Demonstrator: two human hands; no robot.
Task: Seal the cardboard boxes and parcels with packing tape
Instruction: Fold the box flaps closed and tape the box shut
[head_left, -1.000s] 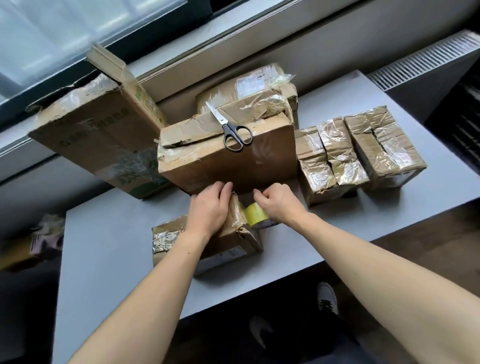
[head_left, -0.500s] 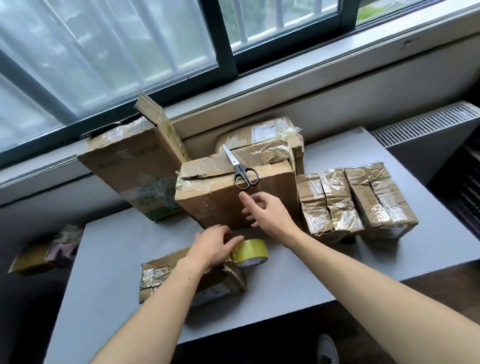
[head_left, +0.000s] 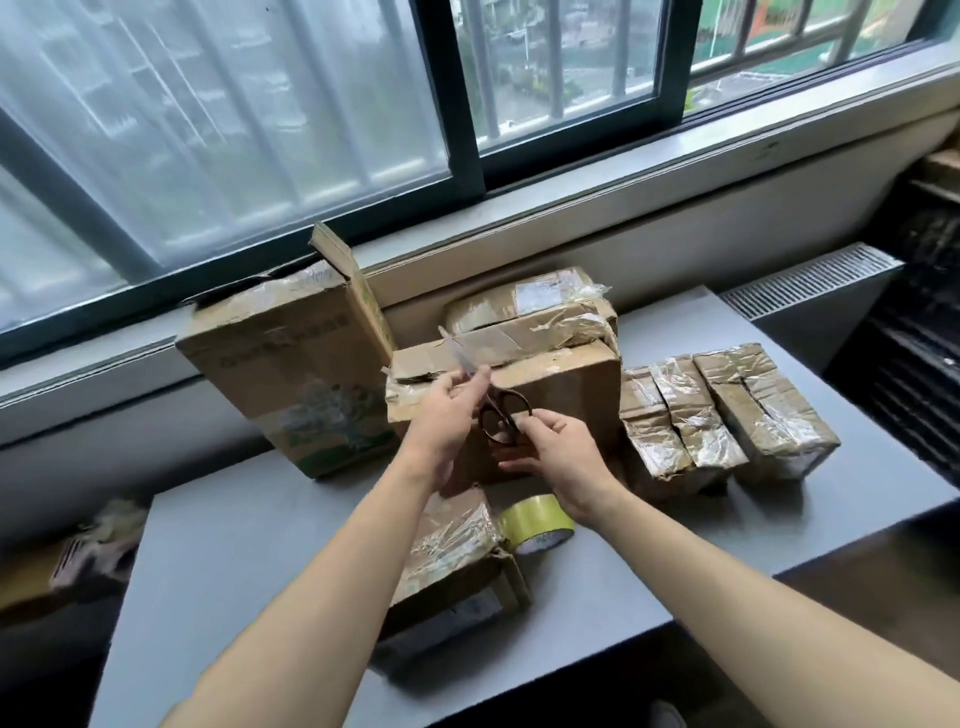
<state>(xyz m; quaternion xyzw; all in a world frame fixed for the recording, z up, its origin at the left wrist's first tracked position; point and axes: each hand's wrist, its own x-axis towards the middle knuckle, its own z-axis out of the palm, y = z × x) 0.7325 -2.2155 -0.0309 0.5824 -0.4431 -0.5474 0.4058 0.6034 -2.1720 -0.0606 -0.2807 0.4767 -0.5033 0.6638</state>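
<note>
Both hands hold black-handled scissors (head_left: 501, 415) in the air in front of a middle cardboard box (head_left: 566, 384). My left hand (head_left: 449, 410) pinches the blades near the pivot, and my right hand (head_left: 558, 447) has fingers at the handle loops. Below them, a small taped parcel (head_left: 452, 545) lies on the grey table (head_left: 260, 545), partly hidden by my left forearm. A yellow packing tape roll (head_left: 537, 522) stands against the parcel's right side.
A tall box (head_left: 291, 364) with an open flap leans at the back left. Behind the middle box lies a wrapped parcel (head_left: 535, 306). Three taped parcels (head_left: 727, 415) sit at right. A radiator (head_left: 810, 286) adjoins the table. Another parcel (head_left: 78, 561) lies low at left.
My left hand left the small parcel and my right hand let go of the tape roll; both rose to the scissors, now lifted off the middle box. The view tilted up.
</note>
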